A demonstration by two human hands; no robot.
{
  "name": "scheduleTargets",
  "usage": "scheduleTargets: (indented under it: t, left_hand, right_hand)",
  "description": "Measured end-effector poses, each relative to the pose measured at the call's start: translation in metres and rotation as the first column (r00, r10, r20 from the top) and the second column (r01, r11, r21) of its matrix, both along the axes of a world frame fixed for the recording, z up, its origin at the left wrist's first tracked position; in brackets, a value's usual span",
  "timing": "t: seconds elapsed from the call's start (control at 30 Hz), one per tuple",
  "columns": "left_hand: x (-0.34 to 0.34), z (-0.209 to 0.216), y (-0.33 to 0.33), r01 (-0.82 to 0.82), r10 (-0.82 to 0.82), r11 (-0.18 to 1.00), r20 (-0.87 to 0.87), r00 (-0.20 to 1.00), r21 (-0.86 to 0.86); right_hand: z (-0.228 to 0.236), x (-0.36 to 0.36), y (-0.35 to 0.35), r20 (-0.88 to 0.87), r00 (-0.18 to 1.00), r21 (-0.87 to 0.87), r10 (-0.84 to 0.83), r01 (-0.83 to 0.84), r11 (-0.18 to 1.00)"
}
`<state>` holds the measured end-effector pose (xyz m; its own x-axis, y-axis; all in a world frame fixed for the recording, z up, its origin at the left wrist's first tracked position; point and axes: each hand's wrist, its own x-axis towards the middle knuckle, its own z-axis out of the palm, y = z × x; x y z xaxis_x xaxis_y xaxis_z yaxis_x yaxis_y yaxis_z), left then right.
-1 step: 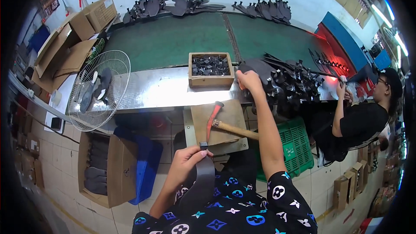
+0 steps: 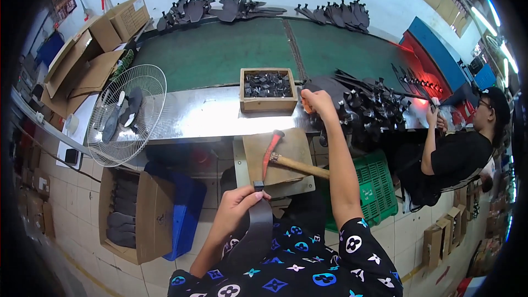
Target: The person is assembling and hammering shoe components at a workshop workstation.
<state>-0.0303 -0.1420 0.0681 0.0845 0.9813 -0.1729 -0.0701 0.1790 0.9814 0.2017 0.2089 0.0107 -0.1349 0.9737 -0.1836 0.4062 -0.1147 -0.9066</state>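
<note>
My left hand [image 2: 238, 207] is closed around the narrow end of a dark grey shoe sole [image 2: 254, 242], held close to my body. A small black block [image 2: 258, 185] sticks up at that end, by my thumb. My right hand [image 2: 318, 100] reaches out to the metal counter, its fingers curled around a small orange object [image 2: 306, 105] whose kind I cannot make out. Beside that hand lies a heap of dark heeled soles [image 2: 374, 107]. Just left of it stands a wooden box [image 2: 269, 104] of small black pieces [image 2: 267, 84]. A hammer [image 2: 297, 165] with a red head rests on the board below.
A wire fan guard [image 2: 126, 115] stands at the left. Below it are a cardboard box [image 2: 155, 214] of soles and a blue crate [image 2: 190, 212]. A green crate [image 2: 374, 187] sits at lower right, near a co-worker [image 2: 462, 157]. Behind the counter runs a green belt [image 2: 220, 49].
My right hand has shifted very slightly, and more of the orange object shows beside its fingers. The left hand and the sole stay where they were.
</note>
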Motion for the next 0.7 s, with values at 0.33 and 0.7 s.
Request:
scheduleTargets:
  t: [0.33,0.7]
  left_hand:
    - [-0.002,-0.009,0.0,0.108,-0.117,0.991,0.112,0.987,0.079]
    - [0.005,0.003,0.021,0.303,-0.281,0.953,0.381,0.881,0.003]
  right_hand:
    - [0.079,-0.02,-0.072,-0.777,0.615,0.179,0.136,0.008,0.984]
    - [0.083,0.008,-0.222,-0.541,0.53,0.133,0.653,-0.712,0.689]
